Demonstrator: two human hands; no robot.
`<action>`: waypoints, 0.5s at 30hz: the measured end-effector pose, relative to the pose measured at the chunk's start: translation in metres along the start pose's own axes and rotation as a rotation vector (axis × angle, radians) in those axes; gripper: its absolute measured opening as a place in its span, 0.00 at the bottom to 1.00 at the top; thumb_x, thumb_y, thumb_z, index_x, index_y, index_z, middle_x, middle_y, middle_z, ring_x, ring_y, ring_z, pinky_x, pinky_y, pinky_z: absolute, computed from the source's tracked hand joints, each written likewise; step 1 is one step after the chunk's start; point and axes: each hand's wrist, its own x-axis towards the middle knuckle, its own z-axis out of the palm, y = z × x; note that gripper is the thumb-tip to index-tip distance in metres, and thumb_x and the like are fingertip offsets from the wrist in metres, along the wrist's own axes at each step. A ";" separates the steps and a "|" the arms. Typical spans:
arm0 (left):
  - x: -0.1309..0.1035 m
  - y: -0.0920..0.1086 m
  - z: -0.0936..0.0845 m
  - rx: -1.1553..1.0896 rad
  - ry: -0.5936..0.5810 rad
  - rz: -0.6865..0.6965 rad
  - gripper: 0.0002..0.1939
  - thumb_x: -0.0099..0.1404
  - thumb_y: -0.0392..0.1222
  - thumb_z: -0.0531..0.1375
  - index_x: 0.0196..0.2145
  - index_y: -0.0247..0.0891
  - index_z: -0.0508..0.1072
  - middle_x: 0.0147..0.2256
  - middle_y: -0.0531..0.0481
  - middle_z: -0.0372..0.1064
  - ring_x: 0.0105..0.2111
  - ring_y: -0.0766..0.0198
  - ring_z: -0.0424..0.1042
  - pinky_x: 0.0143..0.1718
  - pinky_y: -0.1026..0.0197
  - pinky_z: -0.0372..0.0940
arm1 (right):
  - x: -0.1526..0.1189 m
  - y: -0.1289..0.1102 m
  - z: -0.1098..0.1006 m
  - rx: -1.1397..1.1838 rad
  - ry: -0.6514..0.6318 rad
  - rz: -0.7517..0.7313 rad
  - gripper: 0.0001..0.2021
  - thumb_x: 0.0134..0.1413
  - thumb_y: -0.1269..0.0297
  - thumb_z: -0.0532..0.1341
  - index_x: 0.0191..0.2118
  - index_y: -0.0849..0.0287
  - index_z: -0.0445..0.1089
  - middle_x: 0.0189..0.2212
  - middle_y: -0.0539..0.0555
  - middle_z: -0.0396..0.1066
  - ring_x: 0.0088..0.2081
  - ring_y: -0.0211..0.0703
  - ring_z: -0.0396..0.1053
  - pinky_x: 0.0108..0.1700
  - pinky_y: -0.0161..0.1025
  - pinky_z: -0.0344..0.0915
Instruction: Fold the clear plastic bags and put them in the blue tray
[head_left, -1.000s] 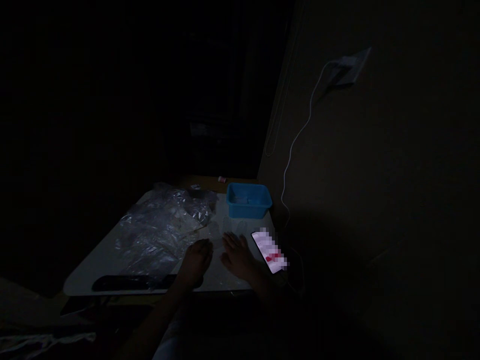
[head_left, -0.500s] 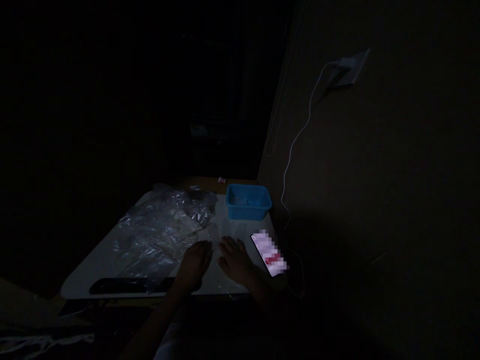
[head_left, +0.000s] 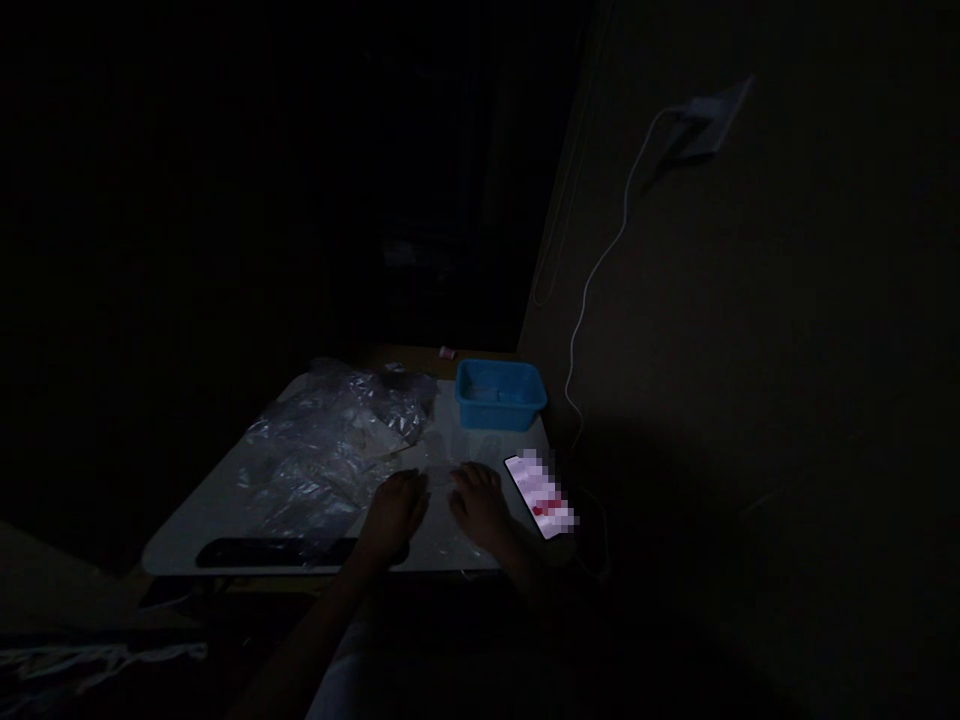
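Note:
The scene is very dark. My left hand [head_left: 396, 512] is over the white table [head_left: 180, 535], beside a heap of crumpled clear plastic [head_left: 307, 470]; its fingers are bent, and what they hold, if anything, is too dark to make out. To its right, my right hand [head_left: 480, 503] has its fingers somewhat spread, palm down. Faint clear plastic [head_left: 442, 475] shows between and in front of the hands. A phone with a lit screen [head_left: 536, 490] lies just right of my right hand.
A blue basket [head_left: 500, 395] stands at the table's back right corner. Behind the table is a small pink and white item [head_left: 447, 353]. A white cable [head_left: 577, 330] hangs from a wall socket [head_left: 720, 115] on the right.
The view has shifted slightly, so the table sits a little higher. My right hand has moved slightly to the right, and the hands are a bit farther apart.

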 end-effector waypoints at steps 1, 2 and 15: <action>0.000 0.000 -0.001 -0.001 0.000 0.004 0.15 0.62 0.43 0.49 0.42 0.34 0.67 0.41 0.40 0.67 0.42 0.56 0.65 0.43 0.53 0.62 | 0.000 0.000 0.000 0.004 0.003 0.005 0.16 0.54 0.63 0.51 0.48 0.57 0.60 0.48 0.56 0.60 0.51 0.46 0.53 0.52 0.45 0.47; 0.000 0.000 -0.001 -0.003 0.002 0.011 0.15 0.62 0.43 0.49 0.42 0.34 0.68 0.41 0.41 0.67 0.42 0.56 0.65 0.43 0.54 0.62 | 0.000 0.000 0.000 0.008 0.007 0.010 0.15 0.53 0.64 0.52 0.48 0.57 0.60 0.47 0.56 0.61 0.50 0.46 0.53 0.52 0.45 0.47; -0.002 -0.002 0.000 0.025 -0.015 0.071 0.14 0.61 0.43 0.49 0.38 0.37 0.71 0.42 0.42 0.68 0.43 0.56 0.65 0.44 0.52 0.60 | 0.000 0.003 0.000 0.011 -0.019 -0.016 0.15 0.52 0.65 0.52 0.47 0.57 0.61 0.44 0.54 0.63 0.48 0.46 0.54 0.50 0.45 0.47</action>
